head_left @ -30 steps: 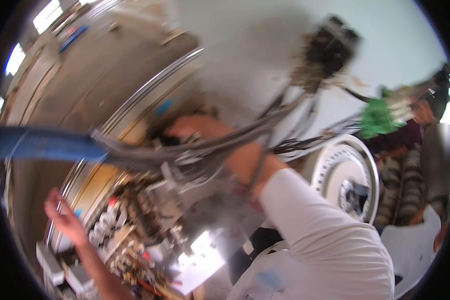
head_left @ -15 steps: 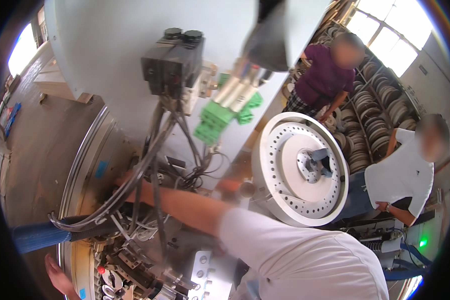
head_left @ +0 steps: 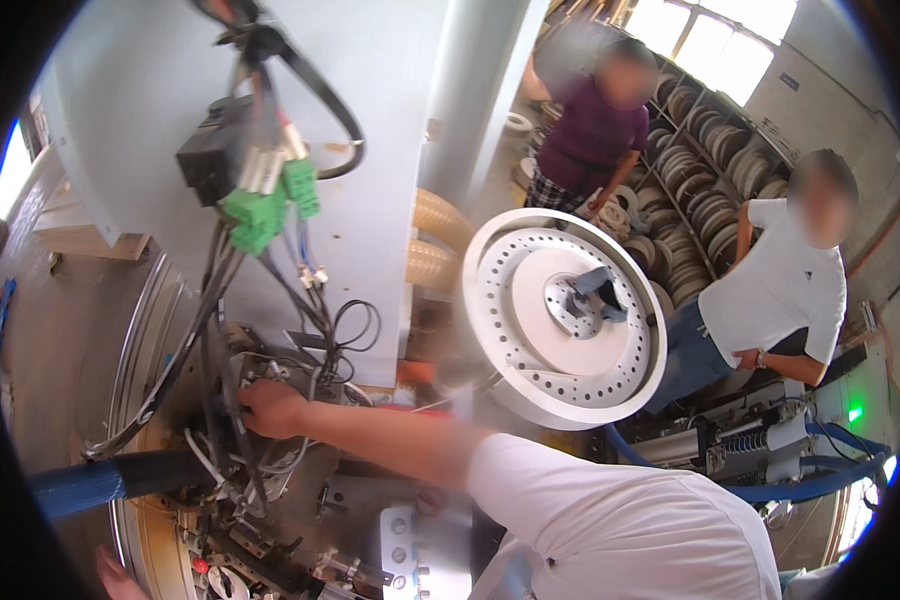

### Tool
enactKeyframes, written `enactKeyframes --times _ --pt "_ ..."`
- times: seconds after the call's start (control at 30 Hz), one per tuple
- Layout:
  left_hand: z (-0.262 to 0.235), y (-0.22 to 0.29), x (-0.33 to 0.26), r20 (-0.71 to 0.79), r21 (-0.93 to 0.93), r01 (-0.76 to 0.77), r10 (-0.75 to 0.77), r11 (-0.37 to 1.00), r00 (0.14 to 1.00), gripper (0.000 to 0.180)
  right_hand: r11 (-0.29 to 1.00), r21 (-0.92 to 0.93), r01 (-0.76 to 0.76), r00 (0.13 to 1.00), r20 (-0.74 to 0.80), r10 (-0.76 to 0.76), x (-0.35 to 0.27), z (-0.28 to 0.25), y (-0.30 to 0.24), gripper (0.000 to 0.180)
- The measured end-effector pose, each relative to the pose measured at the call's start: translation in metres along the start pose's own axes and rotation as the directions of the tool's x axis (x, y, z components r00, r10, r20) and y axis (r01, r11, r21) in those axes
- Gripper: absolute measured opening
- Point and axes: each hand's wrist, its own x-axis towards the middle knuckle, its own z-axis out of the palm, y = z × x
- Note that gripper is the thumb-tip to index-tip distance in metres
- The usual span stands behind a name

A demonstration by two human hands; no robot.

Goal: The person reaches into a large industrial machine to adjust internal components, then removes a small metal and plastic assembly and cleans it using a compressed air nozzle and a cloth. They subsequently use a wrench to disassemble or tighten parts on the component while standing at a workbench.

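My right arm, in a white sleeve, stretches leftward across the machine. My right hand point(head_left: 274, 409) is in among black cables point(head_left: 213, 345) and metal fittings, its fingers curled. What they close on is hidden. Green connector plugs point(head_left: 258, 212) with coloured wires hang above, beside a black connector block point(head_left: 215, 155). A thick blue hose point(head_left: 88, 487) with a black end comes in from the left, below the hand. At the lower left edge my left hand point(head_left: 118, 576) shows only in part, blurred, fingers stretched out and holding nothing.
A large white perforated wheel point(head_left: 490, 262) stands right of my arm. A grey panel point(head_left: 370, 240) rises ahead. Two people, one in a purple shirt point(head_left: 590, 130), one in a white shirt point(head_left: 770, 270), stand beyond, near a rack of discs point(head_left: 685, 165). A green light point(head_left: 855, 412) glows at right.
My view has shifted, and the plugs and wheel appear further left. My right hand now shows more clearly beside the cables. My left hand has sunk toward the lower edge.
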Motion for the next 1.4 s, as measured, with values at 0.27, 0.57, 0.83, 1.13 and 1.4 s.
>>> enactKeyframes --times 0.27,0.57,0.83,1.13,1.4 --pt "-0.050 0.019 0.024 0.313 -0.239 0.209 -0.128 0.948 0.941 0.048 0.963 -0.193 0.187 0.982 0.076 -0.175 0.067 0.048 0.002 0.031" --pt "-0.030 0.048 0.036 0.415 -0.662 0.501 -0.284 0.558 0.865 0.040 0.870 -0.399 0.288 0.888 0.452 -0.086 0.106 0.071 0.062 0.038" --pt "-0.047 0.061 0.049 0.356 -0.671 0.475 -0.314 0.569 0.880 0.032 0.971 -0.228 0.077 0.796 0.601 0.078 0.152 0.037 0.055 0.054" --pt "-0.085 0.059 0.060 0.387 -0.541 0.544 -0.384 0.642 0.838 0.028 0.860 -0.332 -0.388 0.039 0.926 0.375 0.198 0.023 0.003 0.043" --pt "-0.096 0.059 0.065 0.445 -0.511 0.617 -0.430 0.598 0.785 0.030 0.849 -0.389 -0.358 -0.087 0.919 0.385 0.215 0.046 0.004 0.034"
